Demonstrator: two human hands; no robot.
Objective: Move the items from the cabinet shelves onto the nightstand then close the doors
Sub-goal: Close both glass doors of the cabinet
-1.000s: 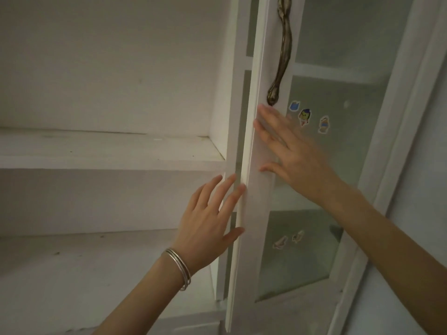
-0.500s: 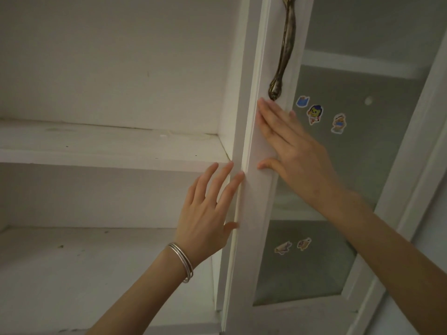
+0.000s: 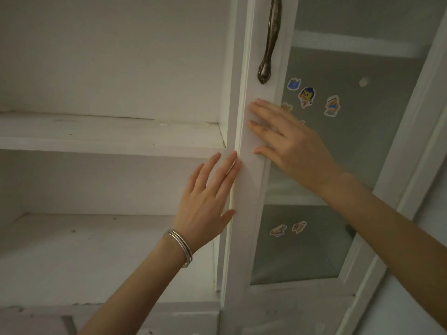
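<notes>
Head view: the top of the handle (image 3: 271, 39) is cut off by the upper frame edge, and both ends of the cabinet door (image 3: 251, 189) run out of view. The lighting is dim, and nothing behind the frosted glass pane (image 3: 362, 153) can be made out. Whether the door is fully seated against the cabinet upright (image 3: 229, 93) cannot be told.

The door stands upright at centre-right, with its white stile between the two hands. The left hand (image 3: 208, 201) is held flat with straight fingers, and its fingertips are laid along the stile's left edge, beside the upright. The right hand (image 3: 290, 141) is open, with straight fingers spread flat on the stile's face just below the handle's lower end and the palm over the pane.

Left of the door, an upper shelf (image 3: 108, 134) and a lower shelf (image 3: 96, 250) are seen. Silver bangles (image 3: 180, 247) are worn on the left wrist. Cartoon stickers (image 3: 306, 96) are fixed to the pane; one is partly covered by the right hand
</notes>
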